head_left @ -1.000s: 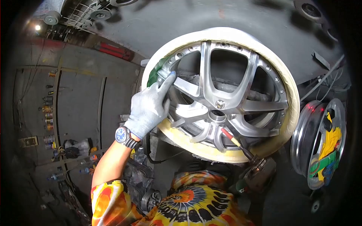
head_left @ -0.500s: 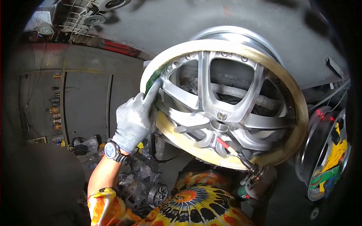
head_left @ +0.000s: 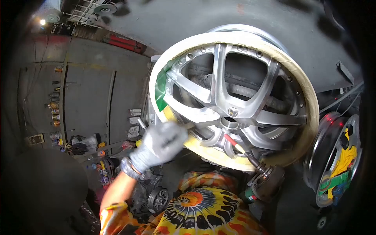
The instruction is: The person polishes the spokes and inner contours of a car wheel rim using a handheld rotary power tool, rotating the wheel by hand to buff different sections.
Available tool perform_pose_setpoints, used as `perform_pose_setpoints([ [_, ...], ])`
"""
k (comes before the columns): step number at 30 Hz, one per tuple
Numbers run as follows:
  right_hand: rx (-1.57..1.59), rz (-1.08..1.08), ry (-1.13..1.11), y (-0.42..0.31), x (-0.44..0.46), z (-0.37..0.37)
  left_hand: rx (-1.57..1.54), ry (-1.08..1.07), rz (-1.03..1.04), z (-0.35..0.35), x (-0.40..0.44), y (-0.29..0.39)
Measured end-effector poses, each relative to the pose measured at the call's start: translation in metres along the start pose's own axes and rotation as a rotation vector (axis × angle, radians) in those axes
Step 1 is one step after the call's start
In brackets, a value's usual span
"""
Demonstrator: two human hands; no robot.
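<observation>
A silver multi-spoke alloy wheel rim (head_left: 213, 100) stands tilted in front of me, its lip covered with cream masking tape (head_left: 309, 129). Green tape (head_left: 161, 90) covers part of the lip at the left. My left hand (head_left: 162, 141), in a grey-white glove, is at the rim's lower left edge; motion smears its fingers. In shadow at the lower right, my right hand (head_left: 277, 178) grips a rotary grinder (head_left: 260, 168) with a dark shaft. The grinder's red-and-cream tip (head_left: 234, 144) points at the lower spokes, just below the hub; whether it touches cannot be made out.
Another rim (head_left: 315, 156) stands at the right, with yellow cloth (head_left: 346, 160) and a green item in it. Below my left arm lies a small dark wheel (head_left: 158, 199) among clutter. Small bottles (head_left: 55, 113) line the left wall. A wire rack (head_left: 88, 11) hangs at upper left.
My left hand has moved down and right, off the green tape, which shows more fully. The rim appears slightly turned and shifted in view. The grinder stays near the lower spokes.
</observation>
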State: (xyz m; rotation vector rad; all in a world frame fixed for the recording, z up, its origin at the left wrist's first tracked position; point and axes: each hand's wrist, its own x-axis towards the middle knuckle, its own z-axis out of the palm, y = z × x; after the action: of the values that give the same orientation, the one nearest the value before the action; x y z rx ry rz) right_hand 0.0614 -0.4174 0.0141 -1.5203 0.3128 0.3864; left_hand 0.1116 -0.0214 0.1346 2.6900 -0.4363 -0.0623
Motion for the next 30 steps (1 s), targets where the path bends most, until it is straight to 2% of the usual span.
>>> perform_pose_setpoints([
  [2, -0.011, -0.008, -0.002, 0.001, -0.003, 0.0, -0.367, -0.09, -0.344, 0.023, -0.022, 0.04],
  [4, -0.02, -0.021, -0.009, 0.001, -0.007, 0.001, -0.316, -0.204, -0.306, 0.061, -0.057, 0.059],
  [6, -0.034, -0.034, -0.013, 0.001, -0.012, 0.004, -0.466, -0.043, -0.426, 0.095, -0.082, 0.08],
  [7, -0.044, -0.039, -0.014, 0.001, -0.014, 0.009, -0.698, 0.013, -0.629, 0.096, -0.082, 0.093],
  [8, -0.052, -0.046, -0.019, 0.002, -0.017, 0.01, -0.695, 0.024, -0.519, 0.093, -0.081, 0.095],
  [11, -0.074, -0.069, -0.025, 0.003, -0.027, 0.019, -0.755, -0.031, -0.566, 0.081, -0.083, 0.098],
  [13, -0.092, -0.083, -0.023, 0.003, -0.035, 0.028, -0.967, -0.186, -0.447, 0.074, -0.081, 0.084],
  [14, -0.098, -0.088, -0.02, 0.004, -0.039, 0.033, -0.977, -0.184, -0.434, 0.071, -0.079, 0.079],
  [16, -0.109, -0.101, -0.011, 0.005, -0.046, 0.04, -1.196, -0.21, -0.401, 0.068, -0.072, 0.074],
  [17, -0.127, -0.107, 0.0, 0.002, -0.049, 0.045, -1.322, -0.238, -0.458, 0.063, -0.068, 0.073],
  [18, -0.139, -0.112, 0.015, -0.004, -0.047, 0.05, -1.334, -0.245, -0.441, 0.067, -0.066, 0.071],
  [20, -0.468, -0.197, -0.039, -0.027, -0.029, 0.065, -1.75, -0.233, -0.452, 0.077, -0.057, 0.069],
  [21, -0.766, -0.523, -0.006, -0.051, -0.028, 0.083, -1.747, -0.226, -0.322, 0.078, -0.047, 0.066],
  [22, -0.785, -0.519, 0.013, -0.057, -0.03, 0.097, -1.764, -0.241, -0.303, 0.073, -0.037, 0.06],
  [24, -0.442, -0.359, 0.078, -0.063, -0.037, 0.12, -1.597, -0.45, -0.162, 0.064, -0.023, 0.051],
  [25, -0.247, -0.243, 0.143, -0.064, -0.041, 0.133, -1.481, -0.251, 0.01, 0.07, -0.025, 0.051],
  [26, -0.264, -0.24, 0.164, -0.066, -0.043, 0.14, -1.501, -0.263, 0.025, 0.072, -0.026, 0.048],
  [28, -0.759, -0.504, 0.152, -0.069, -0.047, 0.156, -1.636, -0.35, 0.012, 0.063, -0.023, 0.038],
  [29, -0.475, -0.272, 0.222, -0.064, -0.059, 0.168, -1.598, -0.27, 0.104, 0.074, -0.026, 0.034],
  [30, -0.486, -0.266, 0.245, -0.062, -0.068, 0.179, -1.613, -0.288, 0.119, 0.069, -0.028, 0.027],
])
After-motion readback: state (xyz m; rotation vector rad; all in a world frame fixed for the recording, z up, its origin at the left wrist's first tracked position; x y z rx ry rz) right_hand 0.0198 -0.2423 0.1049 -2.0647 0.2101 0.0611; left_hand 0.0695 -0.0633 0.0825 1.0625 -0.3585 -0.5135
